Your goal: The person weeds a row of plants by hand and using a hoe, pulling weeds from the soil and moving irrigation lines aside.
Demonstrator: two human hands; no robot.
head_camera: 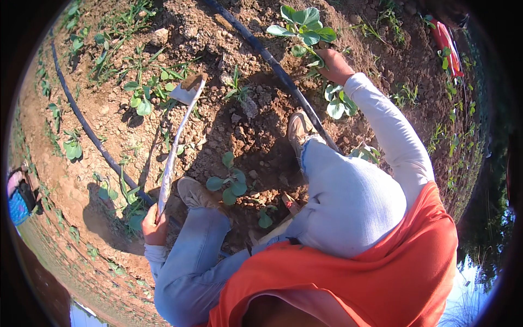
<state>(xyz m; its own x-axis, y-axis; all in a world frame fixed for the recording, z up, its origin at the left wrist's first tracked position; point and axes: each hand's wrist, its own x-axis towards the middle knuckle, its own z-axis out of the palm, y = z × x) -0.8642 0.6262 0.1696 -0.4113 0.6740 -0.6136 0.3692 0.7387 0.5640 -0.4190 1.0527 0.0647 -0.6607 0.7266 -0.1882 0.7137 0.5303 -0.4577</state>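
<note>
My left hand (155, 225) grips the pale handle of a short hand hoe (170, 163). The hoe extends away from me, and its metal blade (184, 93), with soil on it, is beside a small broad-leaved seedling (141, 98). At the upper right, my right hand (334, 67) closes around the lower stem of a larger leafy plant (304, 26); the fingertips are partly hidden by its greenery. Just below that hand grows another seedling (339, 102). Between my shoes stands a young plant (229, 180) in shaded soil.
A black drip irrigation hose (271, 61) runs diagonally past my right shoe (300, 126). A second hose (88, 128) curves along the left, passing behind my left hand. Clods and weeds cover the ground. A red object (447, 49) lies far right; a blue item (18, 206) sits far left.
</note>
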